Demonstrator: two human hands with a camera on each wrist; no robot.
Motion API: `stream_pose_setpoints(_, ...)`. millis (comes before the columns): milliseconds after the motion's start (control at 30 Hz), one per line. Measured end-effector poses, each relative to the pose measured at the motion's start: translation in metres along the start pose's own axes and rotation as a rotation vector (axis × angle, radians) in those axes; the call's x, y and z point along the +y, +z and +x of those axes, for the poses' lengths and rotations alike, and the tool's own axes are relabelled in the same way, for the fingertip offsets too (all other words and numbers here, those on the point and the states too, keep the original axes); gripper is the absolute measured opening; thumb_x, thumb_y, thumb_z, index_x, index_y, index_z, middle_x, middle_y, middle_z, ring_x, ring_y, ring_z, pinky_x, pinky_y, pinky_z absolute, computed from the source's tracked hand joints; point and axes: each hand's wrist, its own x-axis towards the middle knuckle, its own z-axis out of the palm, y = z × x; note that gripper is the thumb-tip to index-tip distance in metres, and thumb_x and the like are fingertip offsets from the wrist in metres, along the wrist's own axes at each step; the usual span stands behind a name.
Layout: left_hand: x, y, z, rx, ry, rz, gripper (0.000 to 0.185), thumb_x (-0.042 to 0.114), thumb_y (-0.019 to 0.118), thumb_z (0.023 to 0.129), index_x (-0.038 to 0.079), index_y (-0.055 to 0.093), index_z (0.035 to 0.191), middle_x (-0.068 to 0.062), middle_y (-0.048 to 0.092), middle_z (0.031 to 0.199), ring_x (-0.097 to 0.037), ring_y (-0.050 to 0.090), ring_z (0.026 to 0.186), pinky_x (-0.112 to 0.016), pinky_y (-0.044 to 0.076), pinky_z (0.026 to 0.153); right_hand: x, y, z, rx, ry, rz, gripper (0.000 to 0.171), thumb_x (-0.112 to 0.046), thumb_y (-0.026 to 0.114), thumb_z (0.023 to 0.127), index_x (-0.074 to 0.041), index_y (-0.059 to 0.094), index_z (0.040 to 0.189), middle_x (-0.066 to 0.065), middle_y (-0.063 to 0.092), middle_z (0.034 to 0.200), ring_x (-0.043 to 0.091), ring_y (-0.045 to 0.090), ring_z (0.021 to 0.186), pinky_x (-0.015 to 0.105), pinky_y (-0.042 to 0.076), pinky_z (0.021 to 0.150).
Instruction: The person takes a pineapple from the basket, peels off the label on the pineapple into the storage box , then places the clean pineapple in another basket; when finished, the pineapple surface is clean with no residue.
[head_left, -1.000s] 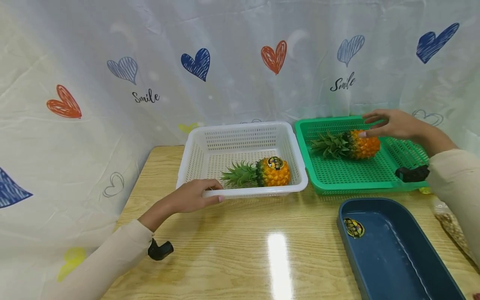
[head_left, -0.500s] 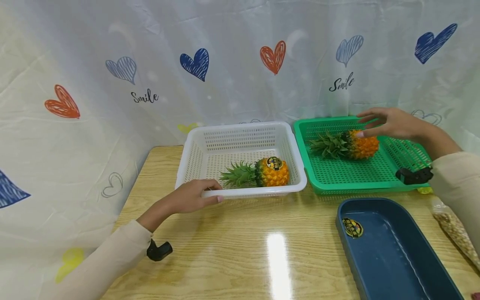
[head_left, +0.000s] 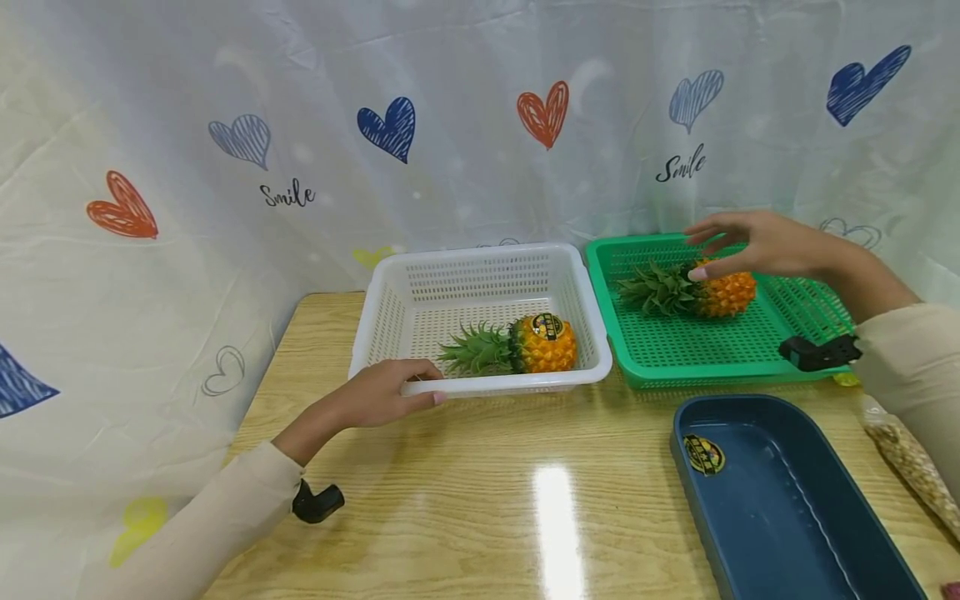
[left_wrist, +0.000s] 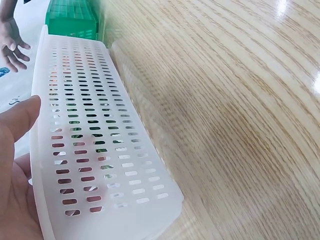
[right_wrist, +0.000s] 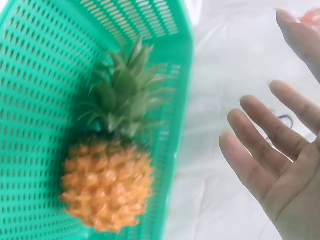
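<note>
Pineapple (head_left: pixel 549 346) lies in the white basket (head_left: pixel 525 382), whose rim the left hand (head_left: pixel 384 395) sensibly grips, and the right hand (head_left: pixel 776 243), empty, fingers apart near the green basket (head_left: pixel 690 372), should not brush the other pineapple (head_left: pixel 727 296).

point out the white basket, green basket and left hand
White basket (head_left: pixel 517 382): head view, on its front rim.
Green basket (head_left: pixel 697 343): head view, on its bare floor.
Left hand (head_left: pixel 384 395): head view, on the back of it.

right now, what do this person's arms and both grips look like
The left sleeve and right sleeve are plain cream. The left grip and right grip are bare, ungloved hands. A black device juts out at each sleeve's end.
</note>
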Motion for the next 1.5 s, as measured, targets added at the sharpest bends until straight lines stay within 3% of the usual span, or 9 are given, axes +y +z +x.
stream_pose_setpoints(467, -0.001, 0.0, 0.0, 0.004, 0.015, -0.001, 0.033, 0.05, 0.057, 0.1, 0.025, 0.067, 0.119, 0.009, 0.069, 0.111, -0.011, 0.065, 0.098, -0.038, 0.053, 0.084, -0.041, 0.009, 0.007, -0.04, -0.073, 0.031, 0.064, -0.027, 0.074, 0.093, -0.02, 0.045, 0.15, 0.01, 0.051, 0.149, 0.037, 0.052, 0.131, 0.063, 0.044, 0.1)
stream_pose_setpoints(767, 0.0, 0.0, 0.0, 0.008, 0.011, 0.005, 0.034, 0.05, 0.057, 0.1, 0.024, 0.066, 0.121, 0.008, 0.069, 0.115, -0.015, 0.065, 0.105, -0.042, 0.053, 0.089, -0.069, 0.018, 0.026, -0.065, -0.119, 0.027, 0.063, -0.032, 0.077, 0.091, -0.025, 0.049, 0.147, 0.002, 0.054, 0.146, 0.029, 0.055, 0.13, 0.046, 0.052, 0.094)
stream_pose_setpoints(1000, -0.001, -0.002, -0.002, 0.018, 0.015, -0.033, 0.037, 0.05, 0.059, 0.099, 0.022, 0.066, 0.122, 0.006, 0.068, 0.118, -0.016, 0.064, 0.107, -0.043, 0.052, 0.093, -0.081, 0.03, 0.045, -0.118, -0.167, 0.088, 0.066, -0.029, 0.079, 0.089, -0.02, 0.05, 0.147, 0.006, 0.055, 0.146, 0.031, 0.055, 0.129, 0.053, 0.05, 0.099)
stream_pose_setpoints(1300, -0.004, -0.004, -0.008, 0.045, 0.02, -0.1, 0.031, 0.045, 0.063, 0.098, 0.023, 0.066, 0.121, 0.007, 0.067, 0.119, -0.014, 0.064, 0.108, -0.043, 0.052, 0.095, -0.091, 0.046, 0.066, -0.204, -0.207, 0.077, 0.066, -0.029, 0.079, 0.089, -0.015, 0.05, 0.147, 0.014, 0.054, 0.145, 0.033, 0.058, 0.126, 0.052, 0.05, 0.1)
stream_pose_setpoints(1500, -0.007, -0.01, -0.013, 0.1, -0.003, -0.136, 0.038, 0.04, 0.062, 0.101, 0.013, 0.063, 0.128, -0.004, 0.064, 0.125, -0.023, 0.064, 0.113, -0.047, 0.051, 0.097, -0.095, 0.055, 0.076, -0.232, -0.201, 0.081, 0.067, -0.03, 0.078, 0.089, -0.013, 0.049, 0.148, 0.014, 0.054, 0.145, 0.034, 0.056, 0.128, 0.053, 0.049, 0.101)
